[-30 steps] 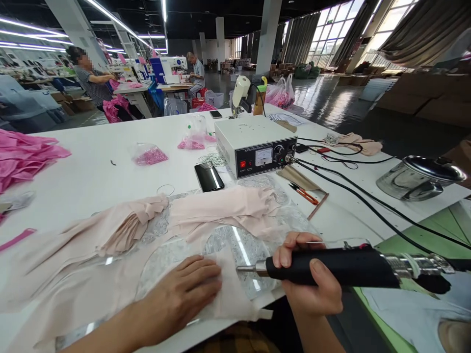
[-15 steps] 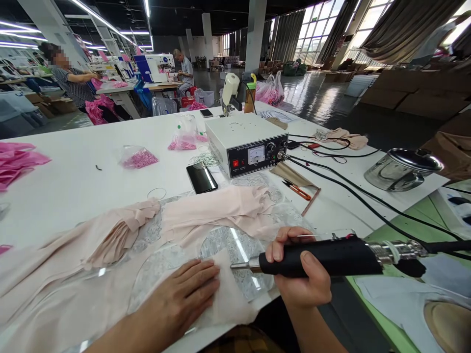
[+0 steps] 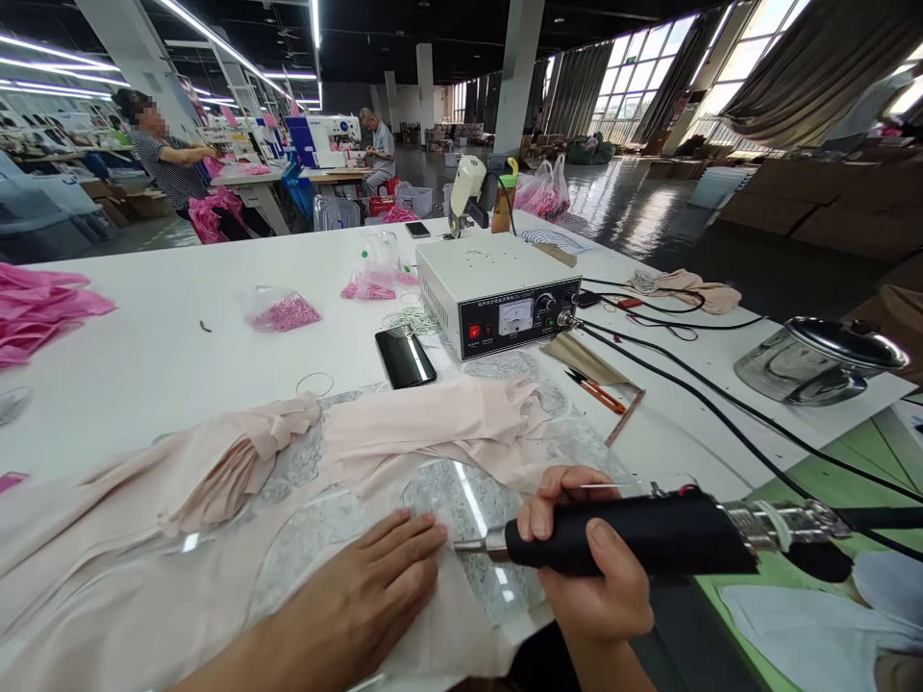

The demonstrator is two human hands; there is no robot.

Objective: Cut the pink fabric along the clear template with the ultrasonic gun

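My left hand point(image 3: 375, 586) lies flat, fingers stretched, on a thin pale beige fabric piece point(image 3: 454, 615) at the table's near edge. In my right hand point(image 3: 591, 567) is a black handheld ultrasonic welder point(image 3: 627, 531), the fingers wrapped round its body. Its narrow metal tip points left and stands just beside my left fingertips, at the fabric's edge. Whether the tip touches the fabric I cannot tell. Under the fabric is a clear sheet over a grey patterned surface point(image 3: 439, 481). Folded beige fabric pieces point(image 3: 433, 418) lie beyond my hands, and a gathered bundle point(image 3: 231, 461) lies to the left.
A control box point(image 3: 497, 293) with a lit red switch stands behind, its cables running right. Nearby are a phone point(image 3: 405, 358), orange thread snips point(image 3: 597, 391), a lidded metal mug point(image 3: 814, 360), bags of pink pieces point(image 3: 285, 309) and pink fabric point(image 3: 50, 312). Two people work farther back.
The camera view has shifted slightly. My left hand has slid a little right, closer to the welder's tip, and the fabric beside it lies flatter. My right hand keeps its hold.
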